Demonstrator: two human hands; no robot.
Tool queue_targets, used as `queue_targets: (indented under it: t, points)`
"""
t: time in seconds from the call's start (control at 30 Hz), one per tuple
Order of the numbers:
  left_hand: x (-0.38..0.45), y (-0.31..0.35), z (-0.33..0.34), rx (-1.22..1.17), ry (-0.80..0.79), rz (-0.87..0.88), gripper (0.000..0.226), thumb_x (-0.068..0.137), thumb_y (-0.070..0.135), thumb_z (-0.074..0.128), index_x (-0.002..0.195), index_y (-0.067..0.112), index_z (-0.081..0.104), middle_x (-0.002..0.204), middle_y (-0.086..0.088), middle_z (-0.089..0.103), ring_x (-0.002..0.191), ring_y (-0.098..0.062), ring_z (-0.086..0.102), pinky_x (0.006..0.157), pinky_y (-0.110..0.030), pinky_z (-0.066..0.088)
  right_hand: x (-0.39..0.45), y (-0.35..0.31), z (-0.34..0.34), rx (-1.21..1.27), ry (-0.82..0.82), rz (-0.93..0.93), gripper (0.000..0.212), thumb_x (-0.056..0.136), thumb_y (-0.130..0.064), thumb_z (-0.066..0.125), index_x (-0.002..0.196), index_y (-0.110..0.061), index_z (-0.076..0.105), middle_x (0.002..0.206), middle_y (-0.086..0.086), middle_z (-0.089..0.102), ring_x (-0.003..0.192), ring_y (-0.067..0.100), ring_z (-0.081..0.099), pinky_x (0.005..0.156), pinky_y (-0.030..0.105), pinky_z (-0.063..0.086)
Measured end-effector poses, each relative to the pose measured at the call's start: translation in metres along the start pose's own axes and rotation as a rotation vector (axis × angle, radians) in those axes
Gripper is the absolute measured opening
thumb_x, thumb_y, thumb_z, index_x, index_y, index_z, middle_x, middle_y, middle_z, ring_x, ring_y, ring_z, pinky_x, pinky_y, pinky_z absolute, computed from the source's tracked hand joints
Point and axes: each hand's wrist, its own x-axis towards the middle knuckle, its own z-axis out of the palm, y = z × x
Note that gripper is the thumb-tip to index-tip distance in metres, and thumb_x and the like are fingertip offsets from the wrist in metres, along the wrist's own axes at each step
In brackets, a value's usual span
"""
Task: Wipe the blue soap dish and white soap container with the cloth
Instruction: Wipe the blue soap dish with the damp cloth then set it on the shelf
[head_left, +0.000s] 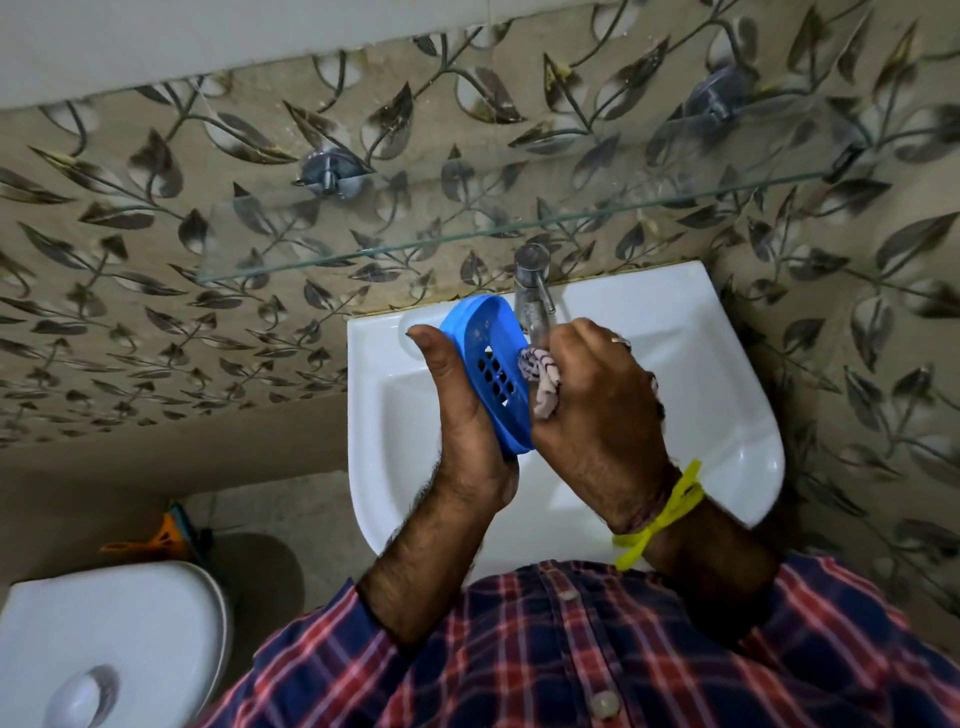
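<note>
Two hands (530, 410), one blue dish (488, 369), seemingly one cloth (540, 379).

We see the blue soap dish (488, 364), an oval with drain holes, tilted on edge in our left hand (467, 415) above the basin. The crumpled pale patterned cloth (540, 376), bunched in our right hand (597, 405), presses against its inner face.

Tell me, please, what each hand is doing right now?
Left hand: holding the blue perforated plastic soap dish.
Right hand: closed on the crumpled patterned cloth.
</note>
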Motion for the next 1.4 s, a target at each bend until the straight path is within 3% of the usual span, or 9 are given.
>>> queue_targets:
  t: [0.2, 0.37, 0.47, 0.57, 0.73, 0.9, 1.03, 1.3, 1.4]
  points:
    - [0.000, -0.008, 0.002, 0.016, -0.028, -0.051, 0.092, 0.066, 0.097, 0.042, 0.116, 0.028, 0.076, 0.118, -0.004, 0.076, 0.116, -0.023, 0.070, 0.098, -0.042, 0.057, 0.016, -0.001, 0.002, 0.063, 0.088, 0.006, 0.013, 0.075, -0.002, 0.065, 0.088, -0.003, 0.063, 0.085, 0.013, 0.064, 0.076, 0.033, 0.060, 0.065, 0.037, 0.051]
    - [-0.001, -0.009, -0.012, -0.102, -0.047, -0.173, 0.095, 0.069, 0.095, 0.041, 0.115, 0.019, 0.076, 0.112, -0.008, 0.075, 0.102, -0.026, 0.073, 0.081, -0.041, 0.060, 0.025, 0.006, -0.005, 0.228, -0.087, 0.116, 0.008, 0.081, -0.005, 0.071, 0.086, -0.002, 0.066, 0.086, 0.011, 0.067, 0.081, 0.030, 0.062, 0.073, 0.043, 0.053]
    - [0.002, -0.005, -0.020, -0.227, -0.090, -0.216, 0.096, 0.076, 0.094, 0.029, 0.106, 0.017, 0.077, 0.098, -0.006, 0.076, 0.087, -0.024, 0.074, 0.073, -0.041, 0.060, 0.032, 0.010, -0.016, 0.376, -0.084, 0.156, 0.018, 0.078, -0.012, 0.080, 0.092, -0.006, 0.070, 0.085, 0.006, 0.073, 0.079, 0.022, 0.067, 0.075, 0.034, 0.053]
    - [0.003, -0.003, -0.018, -0.208, -0.078, -0.223, 0.102, 0.076, 0.094, 0.028, 0.125, 0.015, 0.070, 0.118, -0.011, 0.074, 0.107, -0.027, 0.072, 0.082, -0.041, 0.059, 0.020, -0.001, -0.020, 0.350, -0.082, 0.149, 0.015, 0.076, -0.009, 0.079, 0.087, -0.008, 0.069, 0.082, 0.004, 0.070, 0.075, 0.020, 0.065, 0.070, 0.034, 0.051]
    - [0.000, -0.008, -0.014, -0.148, -0.040, -0.216, 0.096, 0.080, 0.088, 0.018, 0.124, 0.022, 0.072, 0.127, -0.009, 0.072, 0.123, -0.028, 0.066, 0.096, -0.045, 0.056, 0.018, -0.007, -0.009, 0.277, -0.089, 0.115, 0.010, 0.078, -0.005, 0.072, 0.083, -0.005, 0.064, 0.085, 0.008, 0.064, 0.081, 0.029, 0.061, 0.068, 0.043, 0.053]
    - [-0.002, -0.008, -0.014, -0.063, -0.007, -0.207, 0.092, 0.080, 0.088, 0.022, 0.119, 0.024, 0.075, 0.124, -0.008, 0.073, 0.119, -0.025, 0.069, 0.088, -0.041, 0.059, 0.012, -0.012, 0.000, 0.437, -0.091, 0.191, 0.013, 0.081, -0.008, 0.074, 0.091, -0.004, 0.067, 0.089, 0.007, 0.066, 0.084, 0.025, 0.065, 0.074, 0.042, 0.056]
    - [-0.001, -0.010, -0.016, -0.060, -0.011, -0.181, 0.089, 0.080, 0.087, 0.020, 0.104, 0.026, 0.080, 0.111, -0.002, 0.078, 0.111, -0.018, 0.072, 0.083, -0.033, 0.059, 0.005, -0.010, -0.001, 0.463, -0.175, 0.042, 0.018, 0.081, -0.006, 0.074, 0.097, -0.004, 0.069, 0.094, 0.007, 0.066, 0.088, 0.023, 0.065, 0.076, 0.042, 0.056]
    - [0.002, 0.001, -0.019, -0.084, -0.040, -0.228, 0.109, 0.072, 0.093, 0.018, 0.122, 0.014, 0.074, 0.123, -0.011, 0.073, 0.119, -0.027, 0.068, 0.089, -0.037, 0.059, 0.005, -0.006, -0.007, 0.340, -0.347, -0.107, 0.013, 0.082, -0.002, 0.067, 0.095, -0.005, 0.068, 0.093, 0.006, 0.064, 0.090, 0.028, 0.061, 0.074, 0.046, 0.052]
    - [0.000, -0.002, -0.016, -0.043, -0.025, -0.222, 0.099, 0.078, 0.091, 0.017, 0.112, 0.021, 0.079, 0.120, -0.009, 0.075, 0.116, -0.025, 0.070, 0.086, -0.037, 0.060, 0.007, -0.009, -0.009, 0.355, -0.274, -0.028, 0.014, 0.081, -0.002, 0.068, 0.095, -0.005, 0.068, 0.096, 0.007, 0.065, 0.095, 0.028, 0.063, 0.076, 0.046, 0.054]
